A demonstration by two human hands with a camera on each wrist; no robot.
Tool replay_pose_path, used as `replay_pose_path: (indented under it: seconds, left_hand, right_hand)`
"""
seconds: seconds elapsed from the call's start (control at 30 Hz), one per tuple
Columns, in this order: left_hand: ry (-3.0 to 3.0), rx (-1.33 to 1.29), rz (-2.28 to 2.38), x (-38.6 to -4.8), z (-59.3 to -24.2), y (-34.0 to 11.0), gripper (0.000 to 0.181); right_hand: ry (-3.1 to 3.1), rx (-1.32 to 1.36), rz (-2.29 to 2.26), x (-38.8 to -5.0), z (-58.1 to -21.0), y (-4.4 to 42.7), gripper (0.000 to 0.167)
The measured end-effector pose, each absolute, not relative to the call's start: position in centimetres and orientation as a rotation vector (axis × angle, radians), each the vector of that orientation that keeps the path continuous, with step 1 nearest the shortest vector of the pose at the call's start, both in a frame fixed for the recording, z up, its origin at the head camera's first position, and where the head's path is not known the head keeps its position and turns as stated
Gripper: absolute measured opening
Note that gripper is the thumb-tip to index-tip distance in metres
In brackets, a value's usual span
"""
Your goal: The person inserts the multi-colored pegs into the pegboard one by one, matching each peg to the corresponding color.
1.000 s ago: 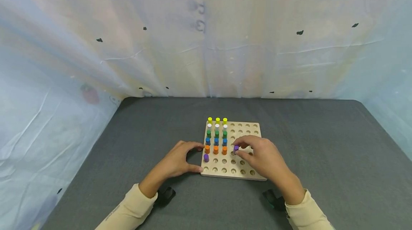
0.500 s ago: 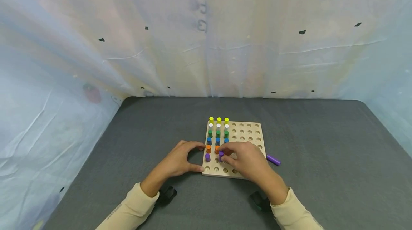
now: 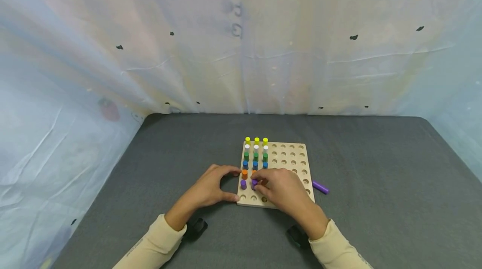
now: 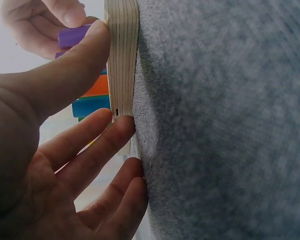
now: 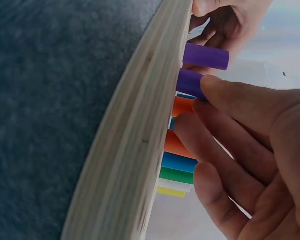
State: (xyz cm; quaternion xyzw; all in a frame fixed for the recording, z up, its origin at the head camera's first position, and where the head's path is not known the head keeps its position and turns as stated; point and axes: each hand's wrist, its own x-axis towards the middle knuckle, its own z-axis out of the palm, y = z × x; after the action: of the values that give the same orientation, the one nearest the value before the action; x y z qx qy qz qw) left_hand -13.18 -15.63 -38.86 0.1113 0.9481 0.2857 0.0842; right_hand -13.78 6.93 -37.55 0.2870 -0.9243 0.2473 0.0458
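A wooden pegboard [image 3: 288, 150] lies on the table, with pegs standing in its left columns. My right hand [image 3: 284, 185] pinches a purple peg [image 5: 191, 83] between thumb and fingertip; the peg stands upright at the board, its lower end at the surface. Just left of it is another upright purple peg [image 3: 243, 185]. Behind them run rows of orange pegs [image 3: 244, 174], blue pegs [image 3: 245, 165], green pegs [image 3: 246, 157], white pegs [image 3: 247, 147] and yellow pegs [image 3: 247, 140]. My left hand [image 3: 208, 185] touches the board's left edge, thumb at the near corner, fingers farther back.
One loose purple peg [image 3: 320, 187] lies on the grey tabletop [image 3: 376, 177] against the board's right side. Bare holes fill the board's right part and its nearest row. A pale curtain [image 3: 278, 72] hangs behind the table.
My right hand has carried the purple peg leftward across the board to a spot beside the first purple peg. The loose purple peg on the right came into sight. My left hand has stayed put.
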Motion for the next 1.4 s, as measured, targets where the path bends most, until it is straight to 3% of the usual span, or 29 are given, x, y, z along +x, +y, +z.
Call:
replay_pose_path:
  seconds: [0.4,0.93,1.4]
  left_hand:
    - [2.837,0.34,0.846,-13.1,-39.0,-15.9,0.069]
    - [2.858,0.358,0.842,-12.9,-39.1,-16.1,0.069]
    - [2.83,0.316,0.858,-13.0,-38.8,-15.6,0.07]
  right_hand:
    - [-2.837,0.854,0.799,-13.4,-37.0,7.8,0.02]
    - [-2.871,0.641,0.769,-14.2,-37.6,18.6,0.026]
    - [-2.996,0.653,0.73,-15.2,-38.2,21.3,0.025]
